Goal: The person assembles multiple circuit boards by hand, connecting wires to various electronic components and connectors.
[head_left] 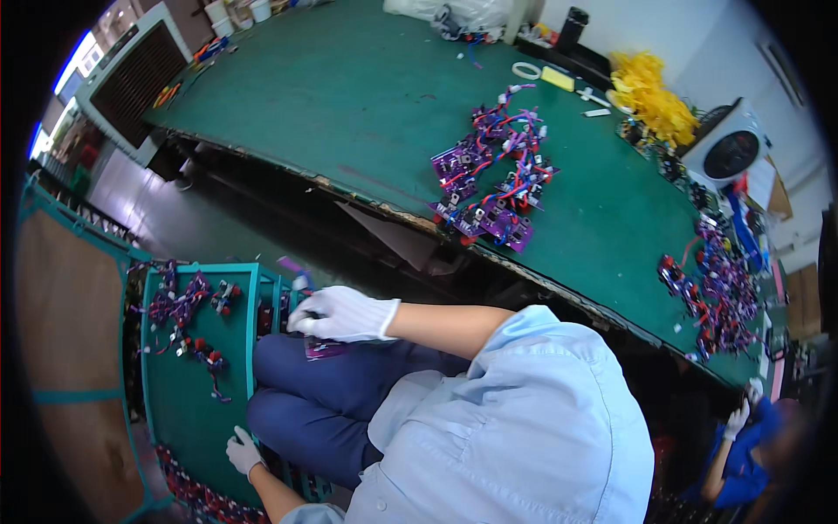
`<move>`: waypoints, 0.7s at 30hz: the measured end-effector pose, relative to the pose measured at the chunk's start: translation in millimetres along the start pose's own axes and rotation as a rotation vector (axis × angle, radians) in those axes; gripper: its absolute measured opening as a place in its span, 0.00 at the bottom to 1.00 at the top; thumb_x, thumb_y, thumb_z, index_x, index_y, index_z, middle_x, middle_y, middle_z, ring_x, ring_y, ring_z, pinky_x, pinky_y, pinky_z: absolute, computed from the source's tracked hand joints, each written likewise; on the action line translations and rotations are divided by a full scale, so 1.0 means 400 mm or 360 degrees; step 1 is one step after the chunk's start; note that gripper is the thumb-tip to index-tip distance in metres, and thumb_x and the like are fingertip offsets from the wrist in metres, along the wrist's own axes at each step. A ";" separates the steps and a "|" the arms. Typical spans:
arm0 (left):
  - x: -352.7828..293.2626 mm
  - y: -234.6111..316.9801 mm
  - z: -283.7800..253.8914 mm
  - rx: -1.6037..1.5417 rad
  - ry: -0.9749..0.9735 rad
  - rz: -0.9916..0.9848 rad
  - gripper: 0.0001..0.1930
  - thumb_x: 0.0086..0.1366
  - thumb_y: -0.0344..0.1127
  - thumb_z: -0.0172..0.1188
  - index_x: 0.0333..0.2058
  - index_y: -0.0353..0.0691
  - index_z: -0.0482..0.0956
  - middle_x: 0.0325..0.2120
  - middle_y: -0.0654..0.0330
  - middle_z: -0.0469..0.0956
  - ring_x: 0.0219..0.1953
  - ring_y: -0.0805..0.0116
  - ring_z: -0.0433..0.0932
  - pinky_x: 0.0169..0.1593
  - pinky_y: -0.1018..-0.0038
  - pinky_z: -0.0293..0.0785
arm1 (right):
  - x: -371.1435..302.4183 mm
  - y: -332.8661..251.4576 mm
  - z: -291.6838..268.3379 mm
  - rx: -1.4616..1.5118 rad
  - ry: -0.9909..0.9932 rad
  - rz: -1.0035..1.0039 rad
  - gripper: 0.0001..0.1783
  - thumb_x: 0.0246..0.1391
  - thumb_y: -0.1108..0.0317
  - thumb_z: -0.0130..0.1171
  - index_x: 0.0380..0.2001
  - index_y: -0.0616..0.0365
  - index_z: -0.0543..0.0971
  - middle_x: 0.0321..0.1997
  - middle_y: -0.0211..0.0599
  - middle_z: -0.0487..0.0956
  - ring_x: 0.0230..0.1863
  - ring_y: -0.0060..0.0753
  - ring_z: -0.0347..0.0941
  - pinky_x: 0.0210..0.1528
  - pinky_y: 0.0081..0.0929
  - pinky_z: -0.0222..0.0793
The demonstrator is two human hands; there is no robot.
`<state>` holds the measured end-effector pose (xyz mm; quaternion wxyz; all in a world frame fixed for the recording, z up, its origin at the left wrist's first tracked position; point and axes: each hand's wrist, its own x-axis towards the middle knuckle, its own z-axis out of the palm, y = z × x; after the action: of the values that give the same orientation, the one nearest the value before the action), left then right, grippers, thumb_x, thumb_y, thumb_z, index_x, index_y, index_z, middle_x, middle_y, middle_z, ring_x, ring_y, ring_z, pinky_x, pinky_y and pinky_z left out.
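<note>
Standing at the far left, a brown wooden panel (74,301) in a teal frame flanks a teal-edged rack (188,415) whose green top carries purple circuit boards (179,306) with wires, while more boards (205,498) line its near edge. A grey, grille-fronted machine (131,83) stands beyond. At the rack's side, the white-gloved left hand (244,451) of a seated worker is at the green top's edge, its grip released, the fingers loosely parted. Farther along, a purple circuit board (325,350) shows beneath the gloved right hand (345,313), whose grip is clasped on it above the worker's dark blue trousers (301,406). A light blue shirt (515,428) fills the lower centre. Behind, a long green worktop (332,105) bears a heap of wired purple boards (497,175) near its front edge, then a white ring (526,71), a yellow block (557,79) and a crumpled yellow bundle (650,96). A second board pile (720,288) covers the right end, near a white box (731,144) with a dark round front. At lower right, a co-worker's gloved hand (738,421) is raised beside the worktop.
</note>
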<state>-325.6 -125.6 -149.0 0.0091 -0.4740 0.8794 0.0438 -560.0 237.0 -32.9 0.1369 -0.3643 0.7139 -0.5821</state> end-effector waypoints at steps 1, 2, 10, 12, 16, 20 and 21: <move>0.013 -0.022 0.001 0.0050 0.0069 -0.0003 0.26 0.60 0.55 0.45 0.36 0.33 0.74 0.35 0.46 0.73 0.38 0.49 0.72 0.43 0.61 0.68 | -0.015 0.029 0.005 -0.0023 -0.0013 0.0129 0.15 0.47 0.60 0.46 0.30 0.56 0.79 0.27 0.42 0.78 0.31 0.42 0.74 0.38 0.30 0.69; 0.023 -0.059 0.021 0.0096 0.0139 -0.0032 0.27 0.60 0.56 0.43 0.31 0.33 0.75 0.30 0.46 0.74 0.34 0.49 0.73 0.39 0.59 0.69 | -0.026 0.033 0.011 -0.0133 -0.0026 0.0161 0.16 0.48 0.59 0.45 0.31 0.56 0.79 0.28 0.42 0.78 0.31 0.41 0.74 0.38 0.30 0.69; 0.070 -0.142 0.082 -0.0075 0.0663 0.0239 0.23 0.61 0.53 0.45 0.39 0.36 0.72 0.38 0.47 0.70 0.42 0.50 0.69 0.45 0.61 0.65 | 0.000 -0.074 0.124 -0.0199 -0.0105 0.0732 0.14 0.51 0.63 0.49 0.37 0.59 0.77 0.33 0.36 0.78 0.37 0.25 0.72 0.43 0.24 0.66; 0.086 -0.147 0.091 0.0117 0.0634 0.0382 0.29 0.59 0.54 0.47 0.54 0.40 0.62 0.53 0.48 0.61 0.56 0.52 0.59 0.58 0.62 0.55 | 0.019 -0.094 0.185 -0.0523 -0.0130 0.0441 0.12 0.52 0.64 0.49 0.36 0.57 0.77 0.31 0.36 0.77 0.35 0.32 0.74 0.42 0.25 0.68; 0.061 -0.167 0.089 0.0135 0.0525 0.0359 0.30 0.59 0.56 0.47 0.52 0.39 0.64 0.51 0.48 0.63 0.55 0.51 0.60 0.57 0.63 0.56 | 0.013 -0.159 0.294 -0.0757 -0.0162 0.0249 0.10 0.51 0.64 0.51 0.33 0.55 0.77 0.28 0.37 0.77 0.32 0.38 0.74 0.37 0.28 0.70; 0.031 -0.145 0.071 0.0265 0.0398 0.0209 0.33 0.59 0.61 0.41 0.54 0.43 0.63 0.53 0.53 0.62 0.57 0.54 0.58 0.57 0.61 0.54 | 0.000 -0.136 0.416 -0.0491 -0.0032 0.0097 0.10 0.48 0.64 0.51 0.27 0.56 0.78 0.24 0.42 0.76 0.28 0.43 0.73 0.33 0.32 0.69; 0.042 -0.137 0.082 0.0326 0.0350 0.0214 0.33 0.58 0.62 0.40 0.54 0.44 0.62 0.53 0.55 0.62 0.57 0.55 0.59 0.57 0.60 0.54 | -0.003 -0.140 0.422 -0.0486 0.0037 0.0121 0.10 0.48 0.64 0.51 0.27 0.56 0.78 0.24 0.42 0.76 0.28 0.43 0.73 0.33 0.32 0.69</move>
<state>-290.0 -167.0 -186.4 -0.0419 -0.4127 0.9046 -0.0979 -434.4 111.0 -29.2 0.0936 -0.3469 0.8089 -0.4654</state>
